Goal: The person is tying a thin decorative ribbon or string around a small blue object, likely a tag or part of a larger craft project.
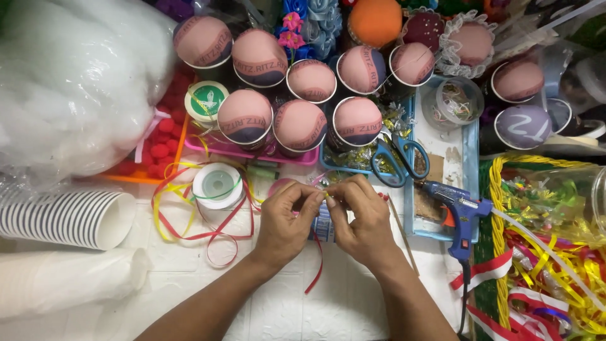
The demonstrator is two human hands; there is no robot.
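Your left hand [285,221] and right hand [363,218] pinch a small cup [323,222] and red ribbon [317,262], fingers closed, near the scissors [396,158].

Bare white tabletop [303,309] open near, padded cups [299,124] crowding beyond, glue gun [459,211] right, paper-cup stack [63,218] left, possibly loose ribbon [189,221] between.

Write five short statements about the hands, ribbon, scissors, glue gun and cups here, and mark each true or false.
1. Both hands meet at the fingertips over a small item: left hand, right hand. True.
2. The blue-handled scissors are held in the right hand. False: they lie on the blue tray.
3. The blue glue gun lies to the right of the hands. True.
4. The stack of paper cups stands upright. False: it lies on its side.
5. A red ribbon hangs below the hands. True.
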